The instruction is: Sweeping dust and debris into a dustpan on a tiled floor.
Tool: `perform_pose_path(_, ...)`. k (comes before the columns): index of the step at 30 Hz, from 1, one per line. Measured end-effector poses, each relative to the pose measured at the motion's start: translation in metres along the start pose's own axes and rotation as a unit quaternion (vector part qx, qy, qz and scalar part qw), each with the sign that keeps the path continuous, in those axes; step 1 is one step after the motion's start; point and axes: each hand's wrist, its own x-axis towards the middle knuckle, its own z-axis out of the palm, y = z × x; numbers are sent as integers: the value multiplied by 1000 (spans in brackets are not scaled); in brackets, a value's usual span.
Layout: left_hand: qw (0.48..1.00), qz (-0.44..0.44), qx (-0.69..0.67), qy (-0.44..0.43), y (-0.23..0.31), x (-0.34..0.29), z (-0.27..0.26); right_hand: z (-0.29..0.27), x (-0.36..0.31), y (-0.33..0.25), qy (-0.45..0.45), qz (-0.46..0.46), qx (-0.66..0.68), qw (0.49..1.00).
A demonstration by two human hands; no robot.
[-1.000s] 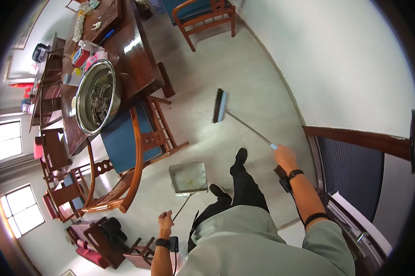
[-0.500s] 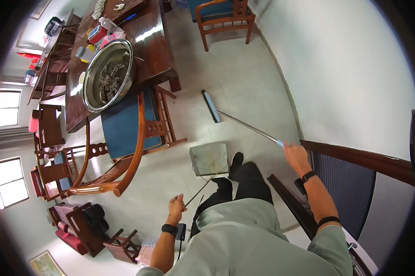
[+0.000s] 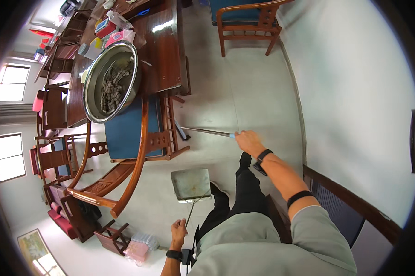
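Observation:
My right hand (image 3: 249, 142) is closed around the pale-blue upper end of a broom (image 3: 207, 131) with a thin metal handle. Its narrow blue head with dark bristles rests on the floor against the near chair's legs, tilted. Lower down, my left hand (image 3: 179, 231) is closed on the thin upright rod of a metal dustpan (image 3: 191, 185). The square pan lies on the floor just left of my feet, with a few brownish marks inside. The broom head is a short way beyond the pan.
A wooden armchair (image 3: 133, 133) with a blue seat stands at my left, beside a dark table (image 3: 163, 64). On the table sits a large metal basin (image 3: 91, 99) holding wet checked cloth. Another armchair (image 3: 249, 27) stands ahead; a white wall (image 3: 354, 87) runs along the right.
My right hand has swung left, carrying the broom head from mid-floor to the near chair's legs. The dustpan and my left hand appear lower in the picture; the view has shifted too.

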Motion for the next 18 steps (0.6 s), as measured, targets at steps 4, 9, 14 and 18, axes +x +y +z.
perform_pose_path(4,998,-12,-54,41,0,-7,5,-11,42,-10,-54,19,40,998)
perform_pose_path(9,994,-19,-109,19,23,-13,17,-6,9,43,-66,81,38,994)
perform_pose_path(14,982,-40,-179,-43,58,-13,38,-33,-89,117,-90,196,52,975)
perform_pose_path(18,982,-31,-170,-72,97,-8,59,-49,-192,147,-69,289,63,953)
